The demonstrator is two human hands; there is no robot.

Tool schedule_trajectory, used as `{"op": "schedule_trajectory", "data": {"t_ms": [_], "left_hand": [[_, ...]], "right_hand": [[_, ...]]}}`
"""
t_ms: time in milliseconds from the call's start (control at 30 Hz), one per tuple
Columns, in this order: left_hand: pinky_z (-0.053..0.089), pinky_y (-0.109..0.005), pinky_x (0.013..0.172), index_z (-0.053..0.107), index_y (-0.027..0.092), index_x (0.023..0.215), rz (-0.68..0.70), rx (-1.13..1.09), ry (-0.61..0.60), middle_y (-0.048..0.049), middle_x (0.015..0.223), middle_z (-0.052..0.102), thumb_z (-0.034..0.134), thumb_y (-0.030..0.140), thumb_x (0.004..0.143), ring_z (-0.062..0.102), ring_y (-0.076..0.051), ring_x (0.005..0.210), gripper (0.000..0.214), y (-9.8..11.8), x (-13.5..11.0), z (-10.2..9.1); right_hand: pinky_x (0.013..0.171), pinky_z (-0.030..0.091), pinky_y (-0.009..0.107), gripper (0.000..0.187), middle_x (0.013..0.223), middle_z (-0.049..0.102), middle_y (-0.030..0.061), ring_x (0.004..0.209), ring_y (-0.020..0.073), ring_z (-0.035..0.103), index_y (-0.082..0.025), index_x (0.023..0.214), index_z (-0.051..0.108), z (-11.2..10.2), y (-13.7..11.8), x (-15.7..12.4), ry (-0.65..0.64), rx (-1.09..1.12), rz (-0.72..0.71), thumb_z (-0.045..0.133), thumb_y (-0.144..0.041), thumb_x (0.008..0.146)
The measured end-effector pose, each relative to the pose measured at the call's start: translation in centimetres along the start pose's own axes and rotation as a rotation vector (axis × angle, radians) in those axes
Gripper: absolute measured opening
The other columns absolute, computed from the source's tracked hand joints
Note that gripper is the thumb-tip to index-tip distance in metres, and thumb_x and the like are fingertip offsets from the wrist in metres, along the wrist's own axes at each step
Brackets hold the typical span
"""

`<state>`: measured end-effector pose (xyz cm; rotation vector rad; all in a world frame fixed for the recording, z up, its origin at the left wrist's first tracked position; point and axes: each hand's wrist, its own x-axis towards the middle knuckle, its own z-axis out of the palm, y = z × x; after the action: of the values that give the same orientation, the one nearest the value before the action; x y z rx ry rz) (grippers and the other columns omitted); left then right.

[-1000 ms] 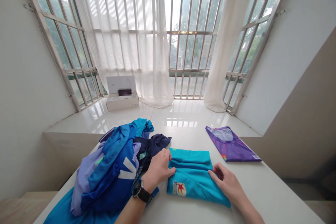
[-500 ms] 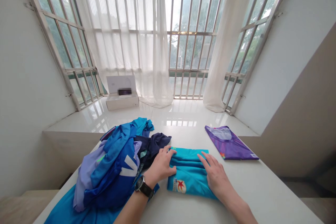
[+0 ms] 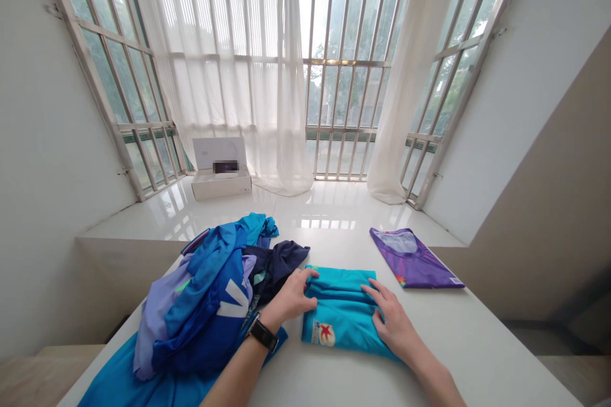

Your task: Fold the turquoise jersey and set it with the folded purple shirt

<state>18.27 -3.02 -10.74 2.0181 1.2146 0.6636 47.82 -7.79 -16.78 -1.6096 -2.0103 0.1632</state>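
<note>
A turquoise folded shirt (image 3: 341,315) lies in front of me on the white table, with a red star print near its lower left corner and a crease running across it. At its left edge is my left hand (image 3: 293,296), thumb and fingers apart, fingertips touching the cloth. My right hand (image 3: 394,318) rests on the right edge with its fingers spread. Both hands are open and neither grips the fabric. Beyond the right hand sits a purple folded shirt (image 3: 432,267), its collar showing.
To the left is a heap of crumpled clothes (image 3: 205,305) in blue, lilac and navy. An opened white box (image 3: 222,186) stands on the window ledge (image 3: 281,210) behind the table. Sheer curtains (image 3: 281,76) hang before the barred window.
The view has shifted slightly. My right hand has slid a little toward me along the turquoise shirt's edge, while the left stays at the other edge. The shirt keeps its folded shape.
</note>
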Motion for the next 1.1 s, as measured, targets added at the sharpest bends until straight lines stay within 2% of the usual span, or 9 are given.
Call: {"op": "schedule_trajectory", "data": {"t_ms": [133, 267, 400, 533, 733, 867, 1100], "left_hand": [[0.042, -0.026, 0.065, 0.063, 0.018, 0.125, -0.045, -0.086, -0.038, 0.0035, 0.076, 0.049, 0.067, 0.013, 0.064, 0.049, -0.014, 0.068, 0.061, -0.1, 0.4, 0.1], [0.036, -0.024, 0.056, 0.063, 0.018, 0.125, -0.087, -0.17, -0.076, 0.0075, 0.064, 0.045, 0.067, 0.009, 0.061, 0.045, -0.011, 0.059, 0.065, 0.2, 0.6, -0.2], [0.035, -0.024, 0.054, 0.067, 0.018, 0.119, -0.096, -0.192, -0.083, 0.0072, 0.063, 0.045, 0.067, 0.007, 0.061, 0.044, -0.011, 0.057, 0.059, 0.3, 0.6, -0.3], [0.035, -0.024, 0.054, 0.068, 0.017, 0.117, -0.104, -0.203, -0.075, 0.0074, 0.061, 0.045, 0.067, 0.006, 0.06, 0.044, -0.011, 0.057, 0.058, 0.4, 0.6, -0.2], [0.035, -0.024, 0.054, 0.069, 0.016, 0.117, -0.087, -0.177, -0.057, 0.0074, 0.06, 0.045, 0.067, 0.007, 0.061, 0.046, -0.011, 0.057, 0.056, 0.5, 0.5, 0.0], [0.035, -0.024, 0.054, 0.069, 0.016, 0.117, -0.087, -0.164, -0.054, 0.007, 0.061, 0.046, 0.067, 0.008, 0.062, 0.047, -0.011, 0.058, 0.056, 0.6, 0.5, -0.1], [0.036, -0.024, 0.055, 0.069, 0.017, 0.116, -0.07, -0.145, -0.052, 0.0064, 0.062, 0.047, 0.066, 0.01, 0.062, 0.048, -0.012, 0.059, 0.055, 0.6, 0.3, -0.2]], "right_hand": [[0.113, 0.041, 0.05, 0.055, 0.147, 0.048, 0.0155, 0.136, 0.0302, 0.046, -0.019, 0.132, 0.063, 0.3, 0.2, -0.2, 0.027, 0.005, 0.063, 0.042, -0.017, 0.081], [0.11, 0.043, 0.049, 0.055, 0.14, 0.051, 0.0171, 0.129, 0.0314, 0.051, -0.017, 0.133, 0.062, 0.1, 0.3, -0.2, 0.035, 0.006, 0.15, 0.044, -0.023, 0.081], [0.107, 0.045, 0.047, 0.056, 0.122, 0.06, 0.0141, 0.116, 0.0291, 0.058, -0.018, 0.131, 0.064, -0.4, 0.3, -0.1, 0.044, 0.033, 0.175, 0.047, -0.027, 0.078], [0.103, 0.047, 0.044, 0.054, 0.111, 0.062, 0.0118, 0.107, 0.0268, 0.06, -0.018, 0.127, 0.065, -1.0, 0.0, 0.0, 0.061, 0.092, 0.172, 0.048, -0.03, 0.077], [0.102, 0.047, 0.043, 0.054, 0.112, 0.059, 0.0111, 0.107, 0.0252, 0.059, -0.017, 0.127, 0.064, -1.1, -0.4, -0.2, 0.082, 0.147, 0.156, 0.048, -0.03, 0.077], [0.101, 0.048, 0.042, 0.052, 0.112, 0.06, 0.0089, 0.107, 0.0242, 0.059, -0.02, 0.125, 0.065, -1.1, -0.5, -0.1, 0.1, 0.175, 0.146, 0.049, -0.029, 0.076], [0.098, 0.048, 0.044, 0.061, 0.114, 0.067, 0.0077, 0.105, 0.025, 0.061, -0.022, 0.133, 0.06, -1.9, -0.7, 0.4, 0.0, 0.212, 0.156, 0.048, -0.027, 0.074]]}}
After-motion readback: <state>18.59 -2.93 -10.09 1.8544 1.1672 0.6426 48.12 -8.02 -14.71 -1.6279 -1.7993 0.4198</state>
